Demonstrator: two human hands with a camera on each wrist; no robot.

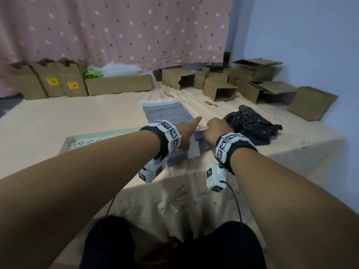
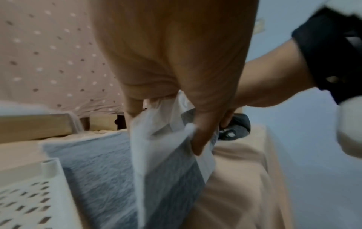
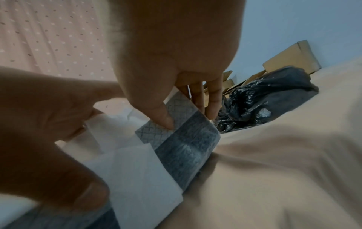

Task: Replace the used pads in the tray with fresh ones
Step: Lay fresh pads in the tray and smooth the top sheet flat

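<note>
A grey pad with white borders (image 1: 196, 141) is held up, partly folded, between my two hands just right of the white perforated tray (image 1: 77, 142). My left hand (image 1: 191, 129) pinches the pad's white edge (image 2: 172, 178) between thumb and fingers (image 2: 197, 139). My right hand (image 1: 212, 129) grips the other edge, thumb pressed on the cross-hatched grey strip (image 3: 166, 122) and fingers behind it. The pad's lower part rests on the bed. A second grey pad (image 1: 165, 111) lies flat on the sheet beyond the hands. The tray's perforated floor (image 2: 29, 193) shows bare.
A crumpled black plastic bag (image 1: 250, 123) lies just right of my right hand. Cardboard boxes (image 1: 219, 90) line the back of the bed under a pink dotted curtain, with more (image 1: 312, 102) at the right by the blue wall. My knees are at the bed's near edge.
</note>
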